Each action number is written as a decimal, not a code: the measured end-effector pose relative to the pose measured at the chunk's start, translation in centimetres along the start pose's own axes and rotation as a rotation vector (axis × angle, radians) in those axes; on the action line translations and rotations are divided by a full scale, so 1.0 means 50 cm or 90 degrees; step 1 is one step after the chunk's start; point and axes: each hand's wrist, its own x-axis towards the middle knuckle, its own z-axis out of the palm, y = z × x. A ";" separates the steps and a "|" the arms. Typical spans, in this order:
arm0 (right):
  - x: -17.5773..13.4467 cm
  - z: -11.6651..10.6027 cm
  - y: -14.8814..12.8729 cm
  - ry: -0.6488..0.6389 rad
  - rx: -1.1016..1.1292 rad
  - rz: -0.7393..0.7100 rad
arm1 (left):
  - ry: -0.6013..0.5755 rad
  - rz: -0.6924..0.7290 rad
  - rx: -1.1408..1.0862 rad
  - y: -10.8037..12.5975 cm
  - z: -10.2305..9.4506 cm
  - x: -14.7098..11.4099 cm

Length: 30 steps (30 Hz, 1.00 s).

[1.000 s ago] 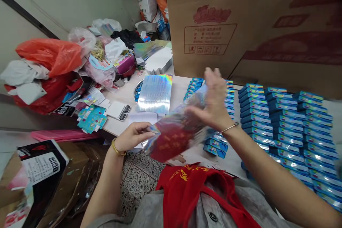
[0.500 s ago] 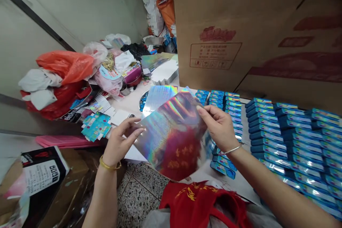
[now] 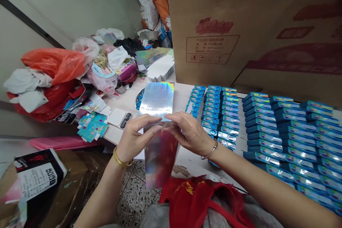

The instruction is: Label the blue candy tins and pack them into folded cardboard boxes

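The brown carton (image 3: 253,32) fills the upper right of the frame. Below it, the pale surface (image 3: 184,94) carries blue boxes (image 3: 264,139) in rows at centre and right, and a silvery stack (image 3: 157,98) near the middle.

The shiny sheet (image 3: 161,160) is at the lower centre, hanging in front of the surface's near edge with floor visible beside it. Its visible long axis runs nearly up and down the frame: the gripped edge points up toward the silvery stack, the free end down and slightly left. Its mirror-like face, tinted red, is turned toward the wearer; whether it is folded, I cannot tell.

It looks light and thin, springy rather than soft, probably slick and easily creased or smudged. A light pinch along the edges seems the best hold, clear of the broad face.

The left hand (image 3: 137,139) and right hand (image 3: 192,133) nearly meet at the upper edge, thumbs and fingers drawn narrow, apparently pinching the sheet between them.
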 end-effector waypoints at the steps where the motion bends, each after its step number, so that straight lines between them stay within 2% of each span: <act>1: -0.001 0.001 0.003 -0.006 0.010 0.005 | -0.002 0.000 0.002 -0.003 0.000 0.002; 8: -0.005 -0.007 0.015 -0.046 0.045 0.084 | -0.043 -0.046 -0.031 -0.027 0.017 0.016; 14: -0.030 -0.013 0.061 -0.071 0.042 0.121 | 0.073 -0.265 -0.236 -0.089 0.042 0.025; 18: -0.069 -0.012 0.100 -0.106 0.052 0.132 | 0.098 -0.367 -0.355 -0.139 0.061 0.043; 20: -0.090 -0.011 0.122 -0.129 0.036 0.149 | 0.051 -0.415 -0.404 -0.168 0.069 0.053; 23: -0.117 -0.003 0.159 -0.168 -0.020 0.194 | -0.085 -0.464 -0.419 -0.220 0.083 0.066; 25: -0.131 0.005 0.184 -0.196 -0.057 0.212 | -0.145 -0.432 -0.312 -0.251 0.099 0.074; 26: -0.136 0.010 0.196 -0.210 -0.069 0.217 | -0.146 -0.389 -0.225 -0.261 0.110 0.077; 28: -0.142 0.022 0.215 -0.235 -0.073 0.226 | -0.121 -0.263 -0.054 -0.269 0.141 0.082; 30: -0.143 0.033 0.229 -0.250 -0.067 0.242 | -0.123 -0.125 0.033 -0.263 0.180 0.084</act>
